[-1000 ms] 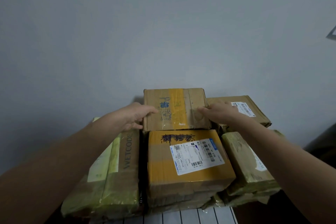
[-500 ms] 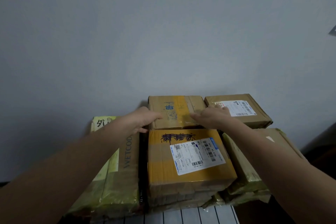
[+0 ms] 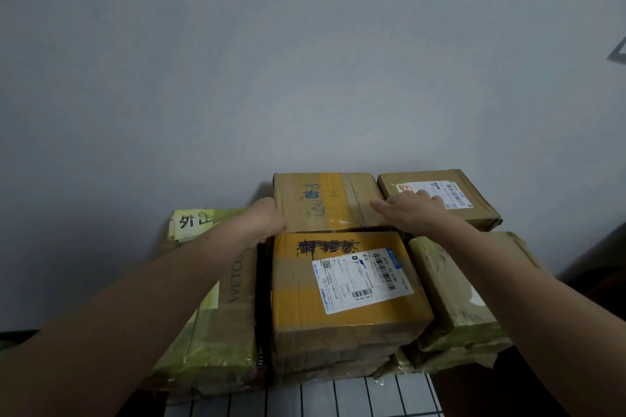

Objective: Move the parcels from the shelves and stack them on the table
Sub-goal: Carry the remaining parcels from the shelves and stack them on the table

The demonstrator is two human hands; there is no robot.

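Head view: the taped parcel (image 3: 325, 201) lies far-middle on the stack, with its long axis running left to right. My left hand (image 3: 266, 222) grips its left edge. My right hand (image 3: 410, 211) lies flat with straight fingers, straddling its right edge and the labelled parcel (image 3: 481, 210).

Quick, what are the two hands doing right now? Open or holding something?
Left hand: at the left edge of the middle back box, fingers hidden, cannot tell.
Right hand: open, flat on the right back box.
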